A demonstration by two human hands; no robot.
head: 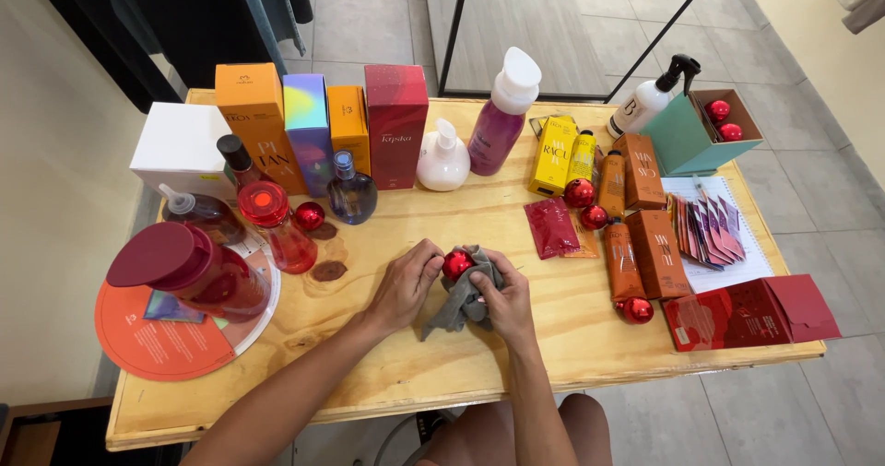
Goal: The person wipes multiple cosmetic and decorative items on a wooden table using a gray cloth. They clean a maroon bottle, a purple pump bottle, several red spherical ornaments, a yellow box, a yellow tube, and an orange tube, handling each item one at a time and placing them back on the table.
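A shiny red ball ornament (456, 264) sits between both my hands over the middle of the wooden table (553, 346). My left hand (406, 284) pinches the ornament from the left. My right hand (502, 295) presses a grey cloth (454, 307) against the ornament's right and lower side; the cloth hangs down onto the table.
Upright boxes (396, 125) and bottles (502, 111) line the far edge. Red bottles (277, 226) and a round card (166, 342) crowd the left. Orange tubes, boxes (659, 254), more red ornaments (636, 310), sachets and a red box (751, 311) fill the right; a teal box (687, 139) holds two ornaments.
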